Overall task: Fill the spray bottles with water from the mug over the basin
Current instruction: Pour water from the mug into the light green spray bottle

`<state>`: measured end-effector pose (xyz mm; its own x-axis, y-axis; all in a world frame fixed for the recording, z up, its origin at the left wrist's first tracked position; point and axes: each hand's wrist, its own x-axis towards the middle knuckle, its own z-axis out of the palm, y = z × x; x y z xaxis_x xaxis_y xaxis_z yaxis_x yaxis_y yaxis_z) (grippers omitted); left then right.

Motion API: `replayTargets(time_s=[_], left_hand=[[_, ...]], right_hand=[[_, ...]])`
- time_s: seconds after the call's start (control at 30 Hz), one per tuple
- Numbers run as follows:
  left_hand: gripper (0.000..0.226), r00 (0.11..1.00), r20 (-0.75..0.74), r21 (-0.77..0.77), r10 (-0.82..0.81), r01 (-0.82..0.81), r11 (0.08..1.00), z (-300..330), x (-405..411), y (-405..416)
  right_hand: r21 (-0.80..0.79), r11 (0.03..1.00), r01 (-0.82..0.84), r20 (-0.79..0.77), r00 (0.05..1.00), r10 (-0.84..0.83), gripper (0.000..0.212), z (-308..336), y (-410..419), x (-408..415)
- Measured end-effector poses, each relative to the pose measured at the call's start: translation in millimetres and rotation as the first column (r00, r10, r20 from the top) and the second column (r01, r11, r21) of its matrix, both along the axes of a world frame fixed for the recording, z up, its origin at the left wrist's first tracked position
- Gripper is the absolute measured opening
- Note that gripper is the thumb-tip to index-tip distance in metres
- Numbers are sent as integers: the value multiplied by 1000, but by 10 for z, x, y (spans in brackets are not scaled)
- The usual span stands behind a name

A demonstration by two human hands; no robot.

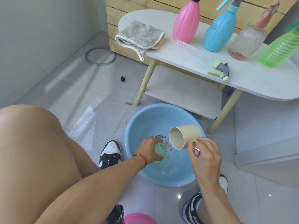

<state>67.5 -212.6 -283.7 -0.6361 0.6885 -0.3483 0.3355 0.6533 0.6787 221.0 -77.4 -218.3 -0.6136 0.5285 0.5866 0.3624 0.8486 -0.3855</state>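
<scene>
1. A pale green bottle (159,151) is gripped by the left hand (149,151) inside the blue basin (137,126), its fingers curled round the bottle's shoulder; the open neck is pointed up toward the mug.
2. The cream mug (186,136) is held by the right hand (204,156), its fingers hooked round the rose-gold handle; the mug is tipped steeply, mouth down and to the left, just above the bottle's neck.
3. A thin run of water is seen at the mug's lower lip; whether it lands in the neck cannot be told.
4. A shallow pool of water is seen in the bottom of the basin, which is set on the tiled floor (80,94) just in front of the table's near edge.
5. On the white table (186,62), four more bottles are lined along the far edge: a pink bottle (186,21), a blue bottle (219,29), a clear ribbed bottle (246,42) and a bright green bottle (279,47) at the right end, this last leaning.
6. A loose spray head (220,70) is laid near the table's front edge, apart from the bottles.
7. A grey cloth (140,35) is draped over the table's left end, one corner hanging past the edge.
8. A red cord (140,158) is worn on the left wrist.
</scene>
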Motion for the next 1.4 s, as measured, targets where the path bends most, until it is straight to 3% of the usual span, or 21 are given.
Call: replayTargets(time_s=[0.5, 0.7, 1.07, 1.13, 1.23, 1.3, 1.4], left_hand=[[77, 1000, 5, -12, -4, 4, 1000, -10, 25, 18], [75, 1000, 6, -21, -19, 19, 1000, -20, 35, 25], [75, 999, 34, -1, 2, -2, 1000, -63, 24, 59], [74, 998, 51, 21, 22, -23, 1000, -84, 4, 59], [73, 991, 89, 55, 97, -102, 993, -70, -26, 52], [69, 975, 133, 73, 180, -191, 979, -81, -60, 53], [54, 936, 212, 69, 280, -300, 951, -56, -134, 41]], right_hand=[[229, 970, -79, -53, 994, 93, 27, 43, 6, 6], [299, 945, -131, -17, 990, 142, 33, 56, 11, 7], [380, 906, -188, 31, 981, 191, 25, 3, -4, -21], [270, 952, -146, -9, 988, 155, 28, -45, 8, -37], [-107, 994, 35, 11, 999, -34, 31, -221, 102, -50], [-357, 923, 146, 137, 985, -103, 41, -414, 213, -59], [-430, 875, 221, 351, 934, -63, 44, -697, 328, -117]])
